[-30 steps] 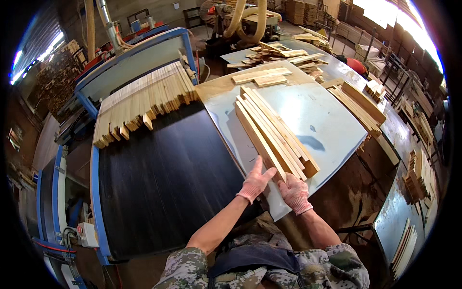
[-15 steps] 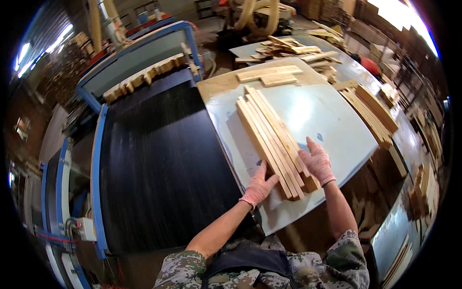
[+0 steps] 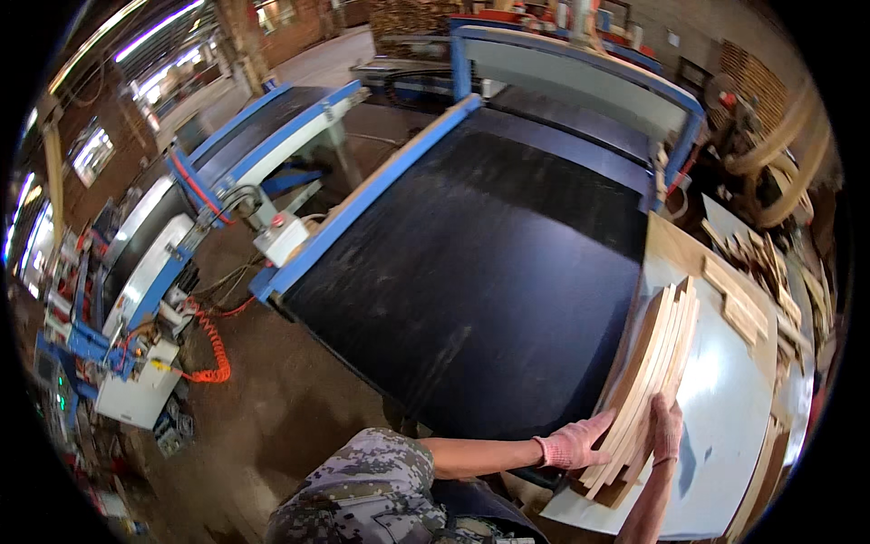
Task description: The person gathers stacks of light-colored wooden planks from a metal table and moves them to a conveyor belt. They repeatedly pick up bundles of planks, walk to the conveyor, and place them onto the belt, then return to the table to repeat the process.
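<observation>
A bundle of pale wooden strips point(image 3: 654, 376) lies lengthwise along the left side of a light metal tabletop point(image 3: 716, 435). Its near ends are uneven. My left hand point(image 3: 580, 442), in a pinkish knit glove, presses the bundle's left side close to the near end, fingers against the wood. On the opposite side my right hand point(image 3: 666, 428), gloved alike, has its fingers along the outer strip. Between them the two hands grip the bundle. Part of the right fingers is hard to make out.
Left of the table lies a wide black conveyor belt point(image 3: 471, 272) with a blue side rail point(image 3: 381, 190) and a blue frame point(image 3: 580, 45) across its far end. A control box point(image 3: 281, 238) sits by the rail. Short boards point(image 3: 736, 299) and piled offcuts point(image 3: 770, 272) lie far right.
The view has swung left, so the belt fills the middle and the table sits at the right. My hands have closed in on the bundle's sides. The wood row at the belt's far end no longer shows.
</observation>
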`<state>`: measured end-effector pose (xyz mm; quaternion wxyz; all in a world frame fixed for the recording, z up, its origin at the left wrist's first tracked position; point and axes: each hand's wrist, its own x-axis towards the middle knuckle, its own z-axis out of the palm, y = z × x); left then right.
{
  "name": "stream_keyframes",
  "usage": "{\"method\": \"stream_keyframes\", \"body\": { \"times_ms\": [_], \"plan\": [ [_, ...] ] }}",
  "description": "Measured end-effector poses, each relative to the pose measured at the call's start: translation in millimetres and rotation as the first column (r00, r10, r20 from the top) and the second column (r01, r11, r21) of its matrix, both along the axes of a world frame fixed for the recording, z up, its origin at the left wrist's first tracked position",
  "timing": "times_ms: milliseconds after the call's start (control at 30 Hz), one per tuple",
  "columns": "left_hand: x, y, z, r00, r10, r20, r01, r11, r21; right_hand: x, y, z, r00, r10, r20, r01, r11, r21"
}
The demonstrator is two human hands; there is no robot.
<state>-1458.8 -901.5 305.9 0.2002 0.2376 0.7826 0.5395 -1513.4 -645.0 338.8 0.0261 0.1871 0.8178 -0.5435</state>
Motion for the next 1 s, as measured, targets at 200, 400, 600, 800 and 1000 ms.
{"method": "stream_keyframes", "body": {
  "times_ms": [200,400,600,800,1000],
  "plan": [
    [1,-166,-7,0.951,0.276,-0.139,-0.292,0.949,-0.117,-17,-198,26,0.977,0.214,-0.015,-0.215,0.973,-0.081],
    [6,-365,10,0.833,0.483,-0.268,-0.516,0.854,-0.062,-51,-407,22,0.945,0.319,-0.078,-0.324,0.943,-0.074],
    [79,-534,25,0.577,0.784,-0.228,-0.811,0.583,-0.05,-92,-603,8,0.89,0.455,-0.017,-0.455,0.89,-0.019],
    [213,-626,-52,0.105,0.921,0.376,-0.985,0.044,0.167,-116,-733,23,0.855,0.519,0.008,-0.519,0.855,0.009],
    [259,-616,-220,-0.26,0.665,0.7,-0.957,-0.081,-0.279,-130,-697,-39,0.629,0.739,-0.242,-0.777,0.611,-0.155]
  ]
}}
